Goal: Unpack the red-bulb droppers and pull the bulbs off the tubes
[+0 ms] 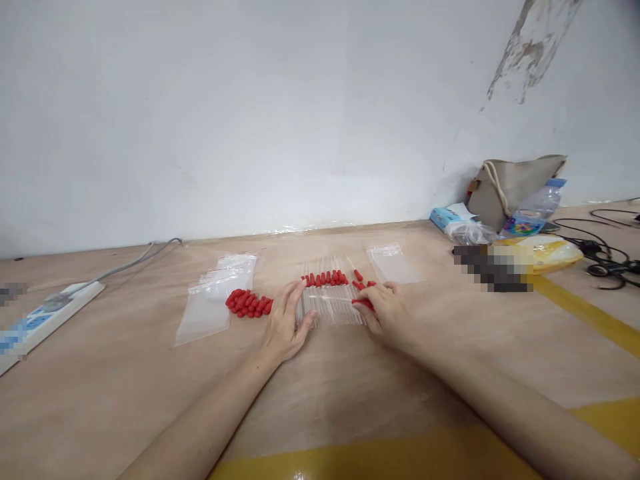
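Observation:
Several clear droppers [330,310] with red rubber bulbs lie side by side in the middle of the table. Along their far edge runs a row of red bulbs [325,277], with thin clear tubes beyond it. My left hand [287,323] rests at the left side of the row, fingers stretched and thumb apart. In my right hand [383,310], a red-bulbed dropper [361,304] is pinched by the bulb, its clear tube pointing left over the row. Another pile of red bulbs [247,305] sits left of my left hand, which partly covers whatever is attached to them.
Clear zip bags [213,300] lie at the left, and another clear bag [393,263] behind my right hand. A power strip [45,320] is at the far left. At the right are a tissue pack [447,217], a grey bag [520,187] and black cables [600,250].

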{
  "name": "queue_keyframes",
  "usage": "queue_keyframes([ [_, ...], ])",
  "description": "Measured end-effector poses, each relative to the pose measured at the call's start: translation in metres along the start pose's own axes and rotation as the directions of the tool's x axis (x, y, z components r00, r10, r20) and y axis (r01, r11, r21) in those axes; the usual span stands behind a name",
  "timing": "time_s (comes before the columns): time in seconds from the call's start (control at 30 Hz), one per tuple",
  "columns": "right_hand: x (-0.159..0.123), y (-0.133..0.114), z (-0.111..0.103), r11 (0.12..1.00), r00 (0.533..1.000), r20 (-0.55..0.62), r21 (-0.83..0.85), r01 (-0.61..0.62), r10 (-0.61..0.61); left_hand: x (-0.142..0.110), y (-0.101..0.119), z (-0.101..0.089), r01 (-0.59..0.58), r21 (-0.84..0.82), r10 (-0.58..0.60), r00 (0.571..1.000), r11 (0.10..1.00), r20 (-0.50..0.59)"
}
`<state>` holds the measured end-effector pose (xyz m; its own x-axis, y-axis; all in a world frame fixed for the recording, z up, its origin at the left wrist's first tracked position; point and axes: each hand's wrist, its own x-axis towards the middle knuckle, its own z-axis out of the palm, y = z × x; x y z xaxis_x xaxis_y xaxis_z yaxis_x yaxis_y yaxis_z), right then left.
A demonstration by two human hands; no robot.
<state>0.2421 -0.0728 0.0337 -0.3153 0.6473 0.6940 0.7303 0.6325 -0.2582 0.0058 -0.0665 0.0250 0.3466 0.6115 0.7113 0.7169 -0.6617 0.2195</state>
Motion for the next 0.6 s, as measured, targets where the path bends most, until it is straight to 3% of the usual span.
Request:
queue_keyframes([
  [0.13,-0.018,-0.009,0.012,0.980,0.981,-0.003,-0.045,0.196,-0.196,-0.001,0.013,-0.002,-0.194,0.035,0.191,0.978,0.980,0.084],
  [0.23,-0.018,-0.014,0.013,0.965,0.966,0.008,-0.040,0.260,-0.260,-0.003,0.021,-0.002,-0.282,0.037,0.275,0.951,0.959,0.144],
  [0.6,-0.022,-0.015,0.008,0.963,0.968,0.021,-0.102,0.251,-0.251,-0.007,0.021,-0.002,-0.245,0.036,0.234,0.954,0.969,0.189],
])
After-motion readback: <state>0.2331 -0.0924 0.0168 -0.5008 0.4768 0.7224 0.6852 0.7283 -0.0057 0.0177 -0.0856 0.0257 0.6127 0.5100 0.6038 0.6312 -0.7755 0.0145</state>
